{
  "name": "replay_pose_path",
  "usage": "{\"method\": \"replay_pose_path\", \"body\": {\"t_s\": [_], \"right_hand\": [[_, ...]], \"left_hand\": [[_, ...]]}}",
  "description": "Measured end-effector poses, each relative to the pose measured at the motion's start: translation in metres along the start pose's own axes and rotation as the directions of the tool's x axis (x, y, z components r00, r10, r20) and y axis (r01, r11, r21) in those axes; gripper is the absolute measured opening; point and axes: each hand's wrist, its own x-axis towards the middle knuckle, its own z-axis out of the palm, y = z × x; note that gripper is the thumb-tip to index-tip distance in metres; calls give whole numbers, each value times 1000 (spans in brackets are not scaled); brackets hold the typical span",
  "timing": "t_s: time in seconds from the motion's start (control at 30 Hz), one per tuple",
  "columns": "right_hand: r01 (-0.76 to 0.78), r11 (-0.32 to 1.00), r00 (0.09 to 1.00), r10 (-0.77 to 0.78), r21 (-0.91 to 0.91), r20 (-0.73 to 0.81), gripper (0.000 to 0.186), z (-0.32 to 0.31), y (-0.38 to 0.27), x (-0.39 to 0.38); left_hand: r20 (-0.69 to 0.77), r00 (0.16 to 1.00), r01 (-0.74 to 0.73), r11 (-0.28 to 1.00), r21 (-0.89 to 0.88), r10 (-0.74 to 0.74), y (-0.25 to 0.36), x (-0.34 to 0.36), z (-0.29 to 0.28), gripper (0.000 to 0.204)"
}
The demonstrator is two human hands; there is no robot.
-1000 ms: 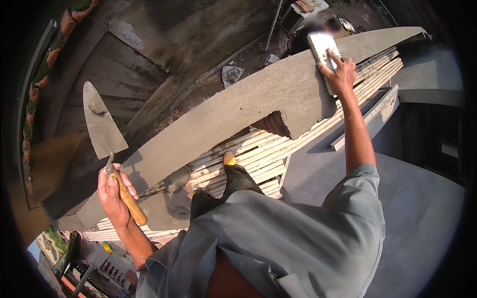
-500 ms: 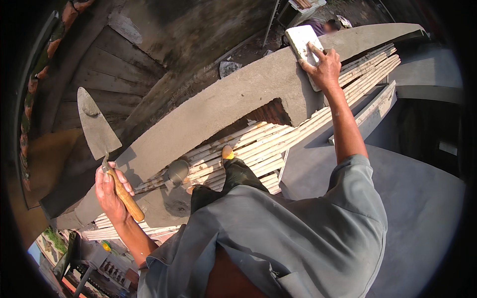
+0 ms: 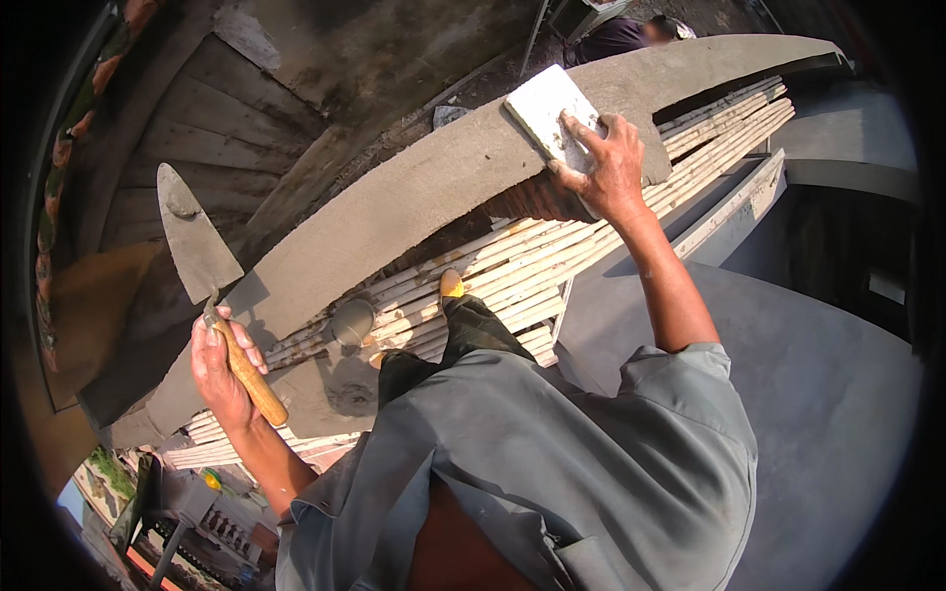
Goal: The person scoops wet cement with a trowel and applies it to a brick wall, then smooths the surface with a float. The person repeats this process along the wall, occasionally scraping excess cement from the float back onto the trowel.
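Note:
My left hand (image 3: 227, 362) is closed round the wooden handle of a trowel (image 3: 200, 236). Its pointed blade tilts up and away, with a small lump of grey mortar on it. Out to the right, my right hand (image 3: 609, 165) grips a white rectangular plastering float (image 3: 552, 110) laid against the curved mortar-covered ledge (image 3: 394, 192). The float's underside and its handle, if any, are hidden by the hand and board. Below the ledge's inner edge shows a patch of brick (image 3: 537, 200).
I stand on a platform of pale bamboo poles (image 3: 512, 281). A rounded grey container (image 3: 352, 322) rests by my feet near a mortar-smeared board (image 3: 320, 399). Another person (image 3: 616, 39) is beyond the ledge at the top. A pale plank (image 3: 734, 207) lies to the right.
My right hand has drawn the float leftward and a little nearer along the ledge. My left hand with the trowel has barely moved.

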Motion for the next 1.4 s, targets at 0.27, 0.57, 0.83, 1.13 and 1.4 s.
{"method": "replay_pose_path", "body": {"t_s": [0.27, 0.57, 0.83, 1.13, 1.4], "right_hand": [[-518, 843, 845, 531, -143, 64, 65, -25, 59, 59], [-355, 934, 932, 357, -46, 61, 70, -30, 10, -45], [-372, 920, 926, 376, -119, 12, 68, 23, 21, 71], [-157, 985, 986, 153, 66, 64, 68, 21, -94, 33], [-202, 164, 436, 898, 966, -61, 69, -27, 69, -59]], "left_hand": [[10, 1000, 16, 999, 44, -16, 8, 1, -3, 31], [27, 1000, 2, 997, 76, -4, 9, 3, -9, 29], [-14, 1000, 3, 998, 69, -2, 2, 4, -18, 28], [49, 998, -42, 992, 121, 37, 5, 7, -17, 31], [81, 997, -21, 992, 121, 11, 3, 10, -22, 31]]}}
